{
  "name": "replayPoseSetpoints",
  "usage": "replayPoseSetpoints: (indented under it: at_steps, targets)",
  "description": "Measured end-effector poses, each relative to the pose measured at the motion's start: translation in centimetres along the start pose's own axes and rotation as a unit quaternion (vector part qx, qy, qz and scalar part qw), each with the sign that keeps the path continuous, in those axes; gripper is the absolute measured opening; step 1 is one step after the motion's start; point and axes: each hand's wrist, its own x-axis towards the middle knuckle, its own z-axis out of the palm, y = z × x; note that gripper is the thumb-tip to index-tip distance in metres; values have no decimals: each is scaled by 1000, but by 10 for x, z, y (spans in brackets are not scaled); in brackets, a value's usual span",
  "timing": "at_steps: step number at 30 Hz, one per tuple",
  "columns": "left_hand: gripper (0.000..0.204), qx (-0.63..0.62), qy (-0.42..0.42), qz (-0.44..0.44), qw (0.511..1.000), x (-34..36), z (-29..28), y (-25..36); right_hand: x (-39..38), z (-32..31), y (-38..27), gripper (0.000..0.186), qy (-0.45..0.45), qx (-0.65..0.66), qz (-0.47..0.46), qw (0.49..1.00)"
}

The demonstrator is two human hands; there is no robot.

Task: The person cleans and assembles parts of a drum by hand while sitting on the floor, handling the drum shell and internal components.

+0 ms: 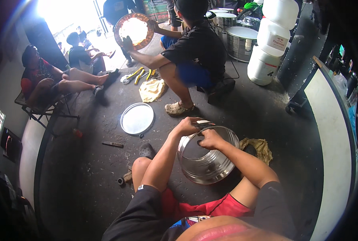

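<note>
A shiny metal drum shell [206, 170] with ridged sides stands tilted on the floor between my legs. My left hand [188, 126] bends over its far rim, with the fingertips partly hidden. Close beside it, my right hand [211, 139] curls round the upper rim, thumb toward the opening. Part of the shell's inside shows dark between my forearms. A crumpled tan cloth [259, 150] lies against the shell's right side.
A round white drumhead [137, 119] lies ahead-left, near a flat dark bar [112, 143]. Beyond are a yellowish cloth [151, 90] and yellow-handled tools [139, 76]. A crouching co-worker [197, 52] holds a round drum [134, 32]. White jugs [263, 66] are stacked at the right; a pale panel [331, 132] stands nearer.
</note>
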Motion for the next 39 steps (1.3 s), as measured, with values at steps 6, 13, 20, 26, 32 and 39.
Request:
replayPoseSetpoints:
  at_steps: [6, 13, 20, 26, 32, 39]
  targets:
    - [66, -68, -79, 24, 994, 2, 0, 0, -2, 0, 14, 40, 8, 32, -44, 998]
    - [68, 45, 2, -20, 999, -11, -15, 12, -4, 5, 2, 38, 38, 120, -49, 991]
    - [85, 101, 110, -54, 987, -17, -3, 13, 7, -7, 3, 28, 88, 89, 13, 992]
    - [94, 123, 38, -56, 990, -11, 4, 18, 3, -34, 12, 19, 240, 27, -8, 970]
    - [98, 146, 43, -45, 987, -9, 12, 17, -2, -52, 12, 15, 280, -17, 10, 960]
    - [98, 120, 42, -71, 989, -6, 13, 14, -7, -57, 4, 16, 289, -44, -21, 956]
